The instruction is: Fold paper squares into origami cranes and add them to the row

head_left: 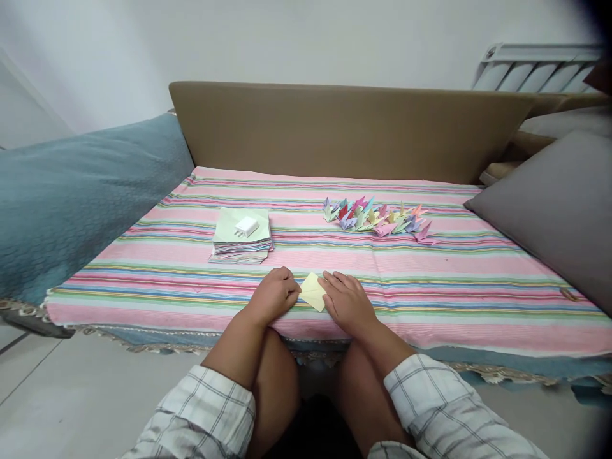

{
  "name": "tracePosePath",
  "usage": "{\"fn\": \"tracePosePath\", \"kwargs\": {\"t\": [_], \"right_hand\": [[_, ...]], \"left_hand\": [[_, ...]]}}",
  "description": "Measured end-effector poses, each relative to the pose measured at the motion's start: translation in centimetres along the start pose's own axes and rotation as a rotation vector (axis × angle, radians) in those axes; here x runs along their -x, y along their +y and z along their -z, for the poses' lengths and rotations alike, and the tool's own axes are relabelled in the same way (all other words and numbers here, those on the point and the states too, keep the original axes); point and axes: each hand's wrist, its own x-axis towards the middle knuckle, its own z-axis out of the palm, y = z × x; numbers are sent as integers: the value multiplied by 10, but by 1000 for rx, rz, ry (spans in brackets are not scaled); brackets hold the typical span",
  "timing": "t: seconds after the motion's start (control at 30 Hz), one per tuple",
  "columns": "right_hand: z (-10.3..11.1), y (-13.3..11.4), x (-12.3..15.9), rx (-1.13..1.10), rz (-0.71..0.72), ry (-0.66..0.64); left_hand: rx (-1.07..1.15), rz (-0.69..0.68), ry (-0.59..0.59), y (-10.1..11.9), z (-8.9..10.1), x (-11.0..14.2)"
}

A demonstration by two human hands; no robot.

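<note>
A small folded piece of pale yellow paper (313,292) lies flat on the striped cloth in front of me, turned like a diamond. My left hand (276,292) is closed, its fingertips pinching the paper's left corner. Laid over the right side of the paper is my right hand (348,299), its fingers stretched out and pressing down. The paper's right corner is hidden under those fingers. Further back to the right stand several folded paper cranes (377,217) in many colours, crowded together.
To the left, a stack of square paper (241,245) carries a white plug adapter (247,226). The striped cloth (157,255) covers the seat. A brown backrest (335,131) rises behind, a blue armrest (95,185) at left, a grey cushion (554,210) at right.
</note>
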Motion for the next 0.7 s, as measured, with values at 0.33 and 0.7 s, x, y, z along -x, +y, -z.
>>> {"fn": "tracePosePath", "kwargs": {"t": [0.33, 0.7], "right_hand": [[0, -1, 0, -6, 2, 7], [5, -1, 0, -24, -21, 21]], "left_hand": [[-98, 69, 68, 28, 7, 18], [-351, -23, -144, 63, -10, 41]]}}
